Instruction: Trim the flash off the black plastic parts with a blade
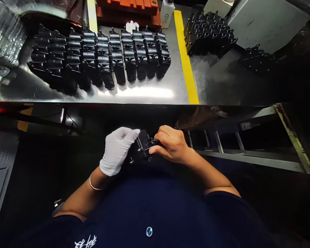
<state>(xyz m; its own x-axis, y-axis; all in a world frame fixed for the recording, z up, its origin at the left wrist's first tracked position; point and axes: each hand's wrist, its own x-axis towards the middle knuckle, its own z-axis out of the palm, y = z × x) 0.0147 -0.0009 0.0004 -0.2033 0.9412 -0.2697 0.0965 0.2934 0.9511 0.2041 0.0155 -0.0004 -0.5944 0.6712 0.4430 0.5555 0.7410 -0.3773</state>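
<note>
The gloved left hand and bare right hand clamp a black plastic part with metal studs, held well below the front edge of the steel tabletop.

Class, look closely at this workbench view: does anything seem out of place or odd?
One thing stands out: the left hand wears a white glove, while the right hand is ungloved. Both hold the same black moulded part, so the mismatch looks odd.
</note>
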